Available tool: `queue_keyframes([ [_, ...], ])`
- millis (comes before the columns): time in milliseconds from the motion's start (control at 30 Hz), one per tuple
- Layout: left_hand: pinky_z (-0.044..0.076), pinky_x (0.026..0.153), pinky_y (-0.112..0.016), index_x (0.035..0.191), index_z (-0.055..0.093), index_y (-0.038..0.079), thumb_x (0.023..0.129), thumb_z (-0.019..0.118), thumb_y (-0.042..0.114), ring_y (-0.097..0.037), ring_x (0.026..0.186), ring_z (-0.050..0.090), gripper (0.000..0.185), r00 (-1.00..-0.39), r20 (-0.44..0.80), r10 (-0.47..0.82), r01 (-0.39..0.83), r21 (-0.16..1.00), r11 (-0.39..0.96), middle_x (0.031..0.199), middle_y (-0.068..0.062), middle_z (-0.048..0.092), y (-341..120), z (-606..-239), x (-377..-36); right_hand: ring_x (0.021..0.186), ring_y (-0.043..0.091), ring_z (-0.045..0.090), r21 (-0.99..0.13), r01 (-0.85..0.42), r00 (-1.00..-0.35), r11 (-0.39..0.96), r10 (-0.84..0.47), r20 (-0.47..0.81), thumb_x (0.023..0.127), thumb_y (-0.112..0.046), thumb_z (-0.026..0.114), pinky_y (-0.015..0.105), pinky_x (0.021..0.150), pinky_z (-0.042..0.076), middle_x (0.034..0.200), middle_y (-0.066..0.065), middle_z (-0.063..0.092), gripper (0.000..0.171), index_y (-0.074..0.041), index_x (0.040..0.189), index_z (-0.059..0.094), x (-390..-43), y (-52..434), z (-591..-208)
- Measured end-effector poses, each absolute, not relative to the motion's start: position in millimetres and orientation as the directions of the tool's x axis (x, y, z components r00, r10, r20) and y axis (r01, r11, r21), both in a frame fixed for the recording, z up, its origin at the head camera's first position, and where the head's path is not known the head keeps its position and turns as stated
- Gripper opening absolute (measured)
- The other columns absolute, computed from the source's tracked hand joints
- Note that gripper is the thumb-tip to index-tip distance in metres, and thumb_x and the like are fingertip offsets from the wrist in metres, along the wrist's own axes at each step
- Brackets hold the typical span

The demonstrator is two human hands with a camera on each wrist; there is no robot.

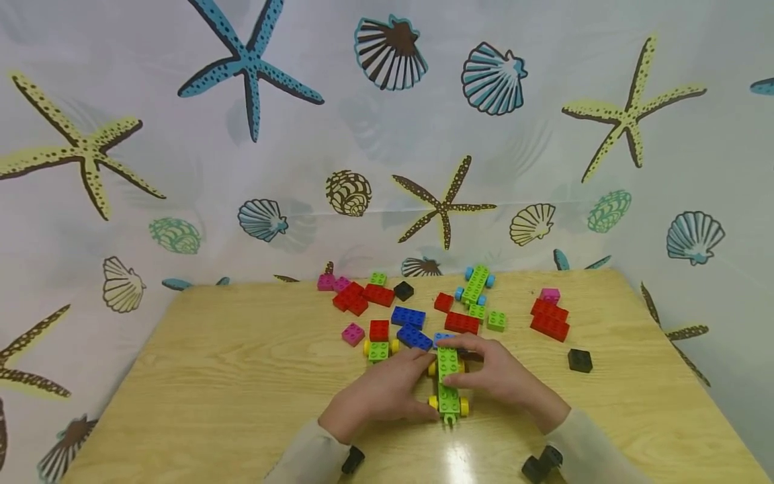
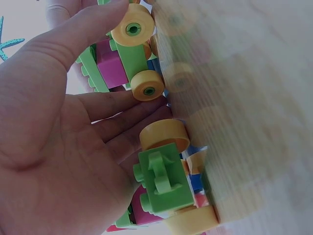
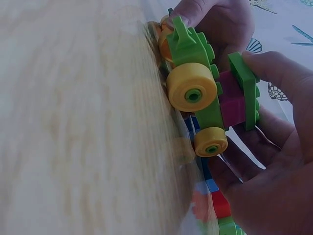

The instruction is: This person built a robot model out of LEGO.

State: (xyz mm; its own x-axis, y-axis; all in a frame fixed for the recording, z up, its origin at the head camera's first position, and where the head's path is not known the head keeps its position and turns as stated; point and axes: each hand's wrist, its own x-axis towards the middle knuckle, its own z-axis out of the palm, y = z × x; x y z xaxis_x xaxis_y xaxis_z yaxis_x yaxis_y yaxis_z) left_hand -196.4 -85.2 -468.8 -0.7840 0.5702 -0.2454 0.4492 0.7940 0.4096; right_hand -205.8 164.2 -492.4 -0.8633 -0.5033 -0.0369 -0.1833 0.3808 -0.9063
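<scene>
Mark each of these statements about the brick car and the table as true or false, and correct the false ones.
1. Both hands touch the green wheeled car. True: the left hand and the right hand flank it.
2. The car's wheels are blue. False: the wheels are yellow.
3. A pink brick sits between the car's green chassis and a green plate above it. True.
4. The car is lifted high above the table. False: its wheels rest on the wood.
5. A second green car with blue wheels lies at the far side of the table. True.
6. The black brick is in the right hand. False: it lies apart, to the right.
</scene>
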Motion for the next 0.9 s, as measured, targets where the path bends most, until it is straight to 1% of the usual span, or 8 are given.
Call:
queue_keyframes([
  [133, 0.046, 0.132, -0.051, 0.169, 0.049, 0.010, 0.090, 0.090, 0.060, -0.029, 0.161, 0.051, 0.102, -0.789, -0.252, 0.560, 0.440, 0.404, 0.802, 0.174, -0.009, 0.052, -87.6, -470.1, -194.1, 0.164, 0.048, 0.042, -0.910, -0.174, -0.858, 0.377, -0.511, -0.048, 0.103, -0.027, 0.084, 0.068, 0.132, 0.039, 0.173, 0.019, 0.051, 0.061, -0.013, 0.158, 0.064, -204.1, 161.0, -491.0],
  [267, 0.046, 0.132, -0.051, 0.169, 0.050, 0.010, 0.090, 0.090, 0.061, -0.029, 0.162, 0.050, 0.102, -0.788, -0.244, 0.565, 0.447, 0.403, 0.799, 0.174, -0.009, 0.052, -87.7, -469.7, -193.7, 0.159, 0.046, 0.049, -0.907, -0.160, -0.856, 0.391, -0.512, -0.070, 0.102, -0.030, 0.084, 0.065, 0.130, 0.044, 0.171, 0.017, 0.054, 0.060, -0.013, 0.157, 0.065, -206.1, 162.1, -485.5],
  [367, 0.047, 0.132, -0.051, 0.169, 0.049, 0.011, 0.091, 0.089, 0.061, -0.029, 0.161, 0.051, 0.101, -0.785, -0.241, 0.570, 0.453, 0.403, 0.795, 0.174, -0.008, 0.052, -86.6, -468.9, -194.3, 0.154, 0.045, 0.056, -0.919, -0.153, -0.857, 0.363, -0.512, -0.059, 0.104, -0.028, 0.083, 0.062, 0.128, 0.048, 0.166, 0.019, 0.059, 0.057, -0.009, 0.155, 0.065, -214.9, 166.4, -479.1],
  [500, 0.047, 0.132, -0.050, 0.169, 0.048, 0.011, 0.092, 0.088, 0.062, -0.027, 0.160, 0.052, 0.101, -0.784, -0.235, 0.574, 0.463, 0.394, 0.794, 0.173, -0.007, 0.053, -84.7, -466.9, -195.3, 0.147, 0.046, 0.063, -0.933, -0.136, -0.887, 0.334, -0.461, -0.035, 0.106, -0.025, 0.080, 0.058, 0.123, 0.054, 0.160, 0.023, 0.064, 0.054, -0.005, 0.154, 0.065, -238.2, 169.1, -464.9],
  [667, 0.047, 0.131, -0.049, 0.170, 0.048, 0.013, 0.092, 0.088, 0.062, -0.027, 0.159, 0.053, 0.101, -0.781, -0.252, 0.571, 0.457, 0.393, 0.798, 0.172, -0.007, 0.053, -83.9, -465.8, -194.9, 0.141, 0.041, 0.067, -0.899, -0.119, -0.933, 0.421, -0.357, -0.044, 0.105, -0.029, 0.081, 0.054, 0.118, 0.059, 0.154, 0.021, 0.068, 0.052, -0.005, 0.149, 0.068, -271.1, 164.5, -449.1],
  [833, 0.047, 0.131, -0.048, 0.170, 0.048, 0.013, 0.092, 0.088, 0.061, -0.026, 0.159, 0.053, 0.100, -0.782, -0.255, 0.569, 0.453, 0.394, 0.800, 0.172, -0.006, 0.053, -84.7, -466.9, -194.4, 0.139, 0.036, 0.067, -0.860, -0.092, -0.954, 0.502, -0.291, -0.068, 0.105, -0.028, 0.080, 0.051, 0.116, 0.061, 0.151, 0.018, 0.070, 0.051, -0.008, 0.150, 0.068, -292.2, 155.0, -447.9],
  [900, 0.047, 0.132, -0.048, 0.170, 0.048, 0.013, 0.092, 0.088, 0.062, -0.026, 0.160, 0.052, 0.100, -0.782, -0.257, 0.568, 0.452, 0.395, 0.800, 0.173, -0.006, 0.053, -85.0, -467.6, -194.2, 0.140, 0.036, 0.066, -0.848, -0.083, -0.958, 0.523, -0.275, -0.076, 0.105, -0.028, 0.080, 0.051, 0.115, 0.061, 0.152, 0.019, 0.069, 0.052, -0.008, 0.151, 0.067, -297.3, 150.4, -450.2],
])
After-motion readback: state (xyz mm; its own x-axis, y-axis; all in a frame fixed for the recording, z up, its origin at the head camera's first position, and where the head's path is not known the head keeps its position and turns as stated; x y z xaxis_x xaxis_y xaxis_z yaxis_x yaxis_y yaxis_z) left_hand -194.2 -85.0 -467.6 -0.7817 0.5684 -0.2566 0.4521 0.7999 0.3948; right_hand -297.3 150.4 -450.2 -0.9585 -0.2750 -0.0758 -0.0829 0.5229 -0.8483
